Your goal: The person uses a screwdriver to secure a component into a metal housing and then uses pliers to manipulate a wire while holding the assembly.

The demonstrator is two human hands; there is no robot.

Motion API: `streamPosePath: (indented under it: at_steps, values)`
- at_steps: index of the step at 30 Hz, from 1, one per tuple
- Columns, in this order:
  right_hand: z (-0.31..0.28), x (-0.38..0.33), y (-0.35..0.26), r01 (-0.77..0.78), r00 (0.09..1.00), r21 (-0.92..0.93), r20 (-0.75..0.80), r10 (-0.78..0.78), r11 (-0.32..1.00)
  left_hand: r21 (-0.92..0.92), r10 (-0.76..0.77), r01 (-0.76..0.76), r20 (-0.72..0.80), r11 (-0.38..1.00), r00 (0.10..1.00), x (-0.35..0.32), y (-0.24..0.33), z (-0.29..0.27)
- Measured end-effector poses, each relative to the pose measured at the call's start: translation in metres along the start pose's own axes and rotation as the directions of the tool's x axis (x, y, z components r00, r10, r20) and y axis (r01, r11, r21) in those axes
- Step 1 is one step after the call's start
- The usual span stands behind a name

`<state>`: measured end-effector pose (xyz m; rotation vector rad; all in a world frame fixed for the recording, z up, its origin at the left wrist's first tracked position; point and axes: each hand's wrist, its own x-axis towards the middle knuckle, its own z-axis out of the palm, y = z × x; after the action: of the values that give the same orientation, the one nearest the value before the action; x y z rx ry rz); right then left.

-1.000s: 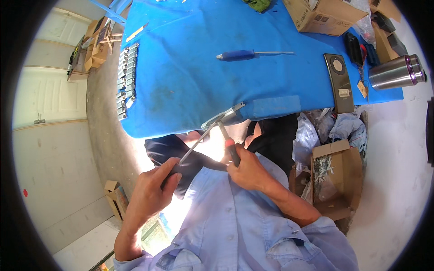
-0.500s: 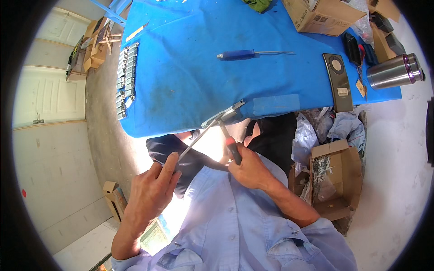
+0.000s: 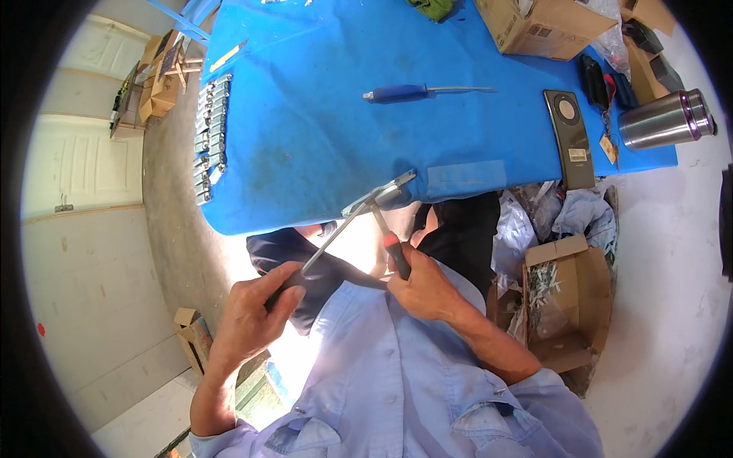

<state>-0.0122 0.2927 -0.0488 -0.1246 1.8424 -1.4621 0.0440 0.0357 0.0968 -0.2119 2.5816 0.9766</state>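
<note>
My left hand (image 3: 250,314) is closed round the dark handle of a long tool, probably a screwdriver (image 3: 333,238). Its thin metal shaft slants up to a silver metal part (image 3: 393,185) at the table's near edge. In my closed right hand (image 3: 425,285) is a second tool with a red-and-black handle (image 3: 394,250). That tool's metal end meets the same part, close to the tip of the first shaft. Exactly how the tips touch the part is too small to make out.
On the blue-covered table (image 3: 305,130) lie a blue-handled screwdriver (image 3: 401,93), a phone (image 3: 568,137) and rows of small metal parts (image 3: 212,130). A steel flask (image 3: 663,120) lies at right. An open carton (image 3: 571,305) with metal pieces stands below the table.
My left hand has shifted its grip: the index finger, before stretched along the tool, is now curled, and the dark handle shows. The metal part and right hand have barely moved.
</note>
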Motion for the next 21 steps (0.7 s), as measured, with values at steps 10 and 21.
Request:
streamPosePath:
  at_steps: [10, 21]
  values:
    - [-0.003, 0.0, -0.003, -0.015, 1.0, 0.005, 0.008, 0.015, 1.0, 0.427, 0.137, -0.094, -0.071, 0.899, 0.988, -0.008, 0.015, 0.004]
    - [0.005, 0.001, 0.001, 0.003, 1.0, 0.004, 0.012, -0.003, 1.0, 0.283, 0.117, -0.076, -0.129, 0.956, 0.985, -0.019, 0.016, 0.005]
